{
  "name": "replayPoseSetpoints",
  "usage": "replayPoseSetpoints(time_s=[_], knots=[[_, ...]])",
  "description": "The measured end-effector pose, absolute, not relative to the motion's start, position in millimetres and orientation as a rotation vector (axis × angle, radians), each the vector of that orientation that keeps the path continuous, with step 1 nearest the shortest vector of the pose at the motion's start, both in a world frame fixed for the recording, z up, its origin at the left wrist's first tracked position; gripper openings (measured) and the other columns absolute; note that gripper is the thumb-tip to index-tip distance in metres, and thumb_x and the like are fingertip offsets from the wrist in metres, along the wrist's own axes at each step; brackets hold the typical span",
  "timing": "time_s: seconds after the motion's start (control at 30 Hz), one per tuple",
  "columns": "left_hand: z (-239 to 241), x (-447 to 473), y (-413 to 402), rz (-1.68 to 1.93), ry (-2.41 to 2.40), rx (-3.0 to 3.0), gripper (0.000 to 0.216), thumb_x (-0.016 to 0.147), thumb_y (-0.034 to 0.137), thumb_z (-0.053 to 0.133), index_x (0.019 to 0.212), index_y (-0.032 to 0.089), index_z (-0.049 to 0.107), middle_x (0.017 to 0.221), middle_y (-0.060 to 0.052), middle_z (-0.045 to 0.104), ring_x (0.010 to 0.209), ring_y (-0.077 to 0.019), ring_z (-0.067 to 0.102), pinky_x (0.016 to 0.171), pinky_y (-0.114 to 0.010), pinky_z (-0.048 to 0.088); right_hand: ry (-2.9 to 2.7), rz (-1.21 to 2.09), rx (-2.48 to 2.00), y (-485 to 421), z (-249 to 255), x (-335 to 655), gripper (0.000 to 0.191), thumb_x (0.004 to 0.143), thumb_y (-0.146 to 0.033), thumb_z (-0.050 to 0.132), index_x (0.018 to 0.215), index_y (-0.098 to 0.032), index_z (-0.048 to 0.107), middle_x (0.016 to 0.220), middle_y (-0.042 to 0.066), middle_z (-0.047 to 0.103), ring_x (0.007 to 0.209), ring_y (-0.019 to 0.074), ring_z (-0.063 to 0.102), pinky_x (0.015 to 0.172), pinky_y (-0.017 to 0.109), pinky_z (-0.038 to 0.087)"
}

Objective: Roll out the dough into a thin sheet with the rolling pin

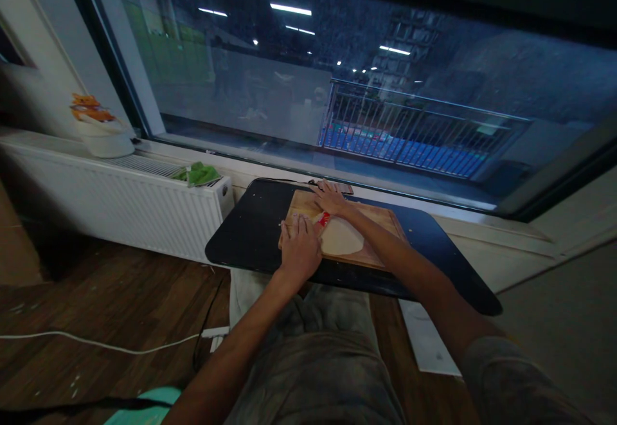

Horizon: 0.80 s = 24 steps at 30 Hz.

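Observation:
A wooden cutting board [380, 219] lies on a small black table [250, 232] in front of me. On the board sits a flat, pale round of dough [341, 237]. My left hand [299, 250] rests palm down, fingers stretched out, on the board's near left part beside the dough. My right hand [330, 197] lies flat, fingers spread, on the board's far side, just past the dough. Between the two hands a red and white object [322, 219] shows; most of it is hidden.
A white radiator [110, 203] runs along the left wall, with a green cloth [198, 173] and a white pot [103, 139] on top. A phone [340, 187] lies at the table's far edge. A white cable [96, 343] crosses the wooden floor. A large window fills the back.

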<state>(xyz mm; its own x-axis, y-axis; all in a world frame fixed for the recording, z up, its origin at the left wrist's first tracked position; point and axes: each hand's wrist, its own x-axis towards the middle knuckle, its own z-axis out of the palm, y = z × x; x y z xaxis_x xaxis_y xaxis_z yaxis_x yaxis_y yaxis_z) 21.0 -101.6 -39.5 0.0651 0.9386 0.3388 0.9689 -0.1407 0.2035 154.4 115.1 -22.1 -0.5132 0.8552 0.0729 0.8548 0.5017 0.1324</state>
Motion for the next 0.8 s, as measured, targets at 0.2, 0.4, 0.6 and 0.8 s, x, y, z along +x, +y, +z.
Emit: replayPoseSetpoints(time_s=[0.2,0.4,0.6,0.8], knots=[[-38.6,4.4,-71.7,-0.639,-2.064,-2.171,0.068,0.117,0.040,0.030,0.164,-0.001,0.055,0.171,-0.031,0.052,0.169,-0.0437,0.038,0.136,-0.070,0.032,2.724,0.383,1.462,60.6,-27.8,216.9,0.056,0.117,-0.030,0.034,0.165,-0.017,0.060,0.176,0.018,0.052,0.170,0.0362,0.038,0.138,0.065,0.028],[-33.9,-6.6,-28.0,-0.527,-2.023,-2.258,0.065,0.113,0.030,0.029,0.160,-0.006,0.055,0.171,-0.032,0.052,0.170,-0.0446,0.033,0.135,-0.070,0.031,2.816,0.417,1.637,-18.2,-45.6,240.5,0.066,0.120,-0.039,0.022,0.169,-0.003,0.050,0.173,0.025,0.052,0.165,0.0337,0.046,0.137,0.055,0.035],[-27.9,-9.9,6.9,-0.343,-1.853,-2.395,0.055,0.113,0.029,0.031,0.140,0.002,0.072,0.156,-0.030,0.066,0.165,-0.0453,0.040,0.129,-0.075,0.034,2.772,0.356,1.730,-26.0,-35.7,229.0,0.069,0.121,-0.039,0.020,0.162,0.004,0.055,0.170,0.030,0.054,0.166,0.0354,0.045,0.138,0.052,0.032],[-30.3,-20.2,9.2,-0.265,-1.673,-2.466,0.047,0.113,0.026,0.033,0.128,0.011,0.076,0.145,-0.025,0.072,0.152,-0.0407,0.053,0.122,-0.071,0.047,2.624,0.303,2.007,-2.7,-24.6,224.1,0.059,0.119,-0.038,0.031,0.163,-0.009,0.058,0.168,0.025,0.058,0.161,0.0409,0.046,0.131,0.064,0.037]])
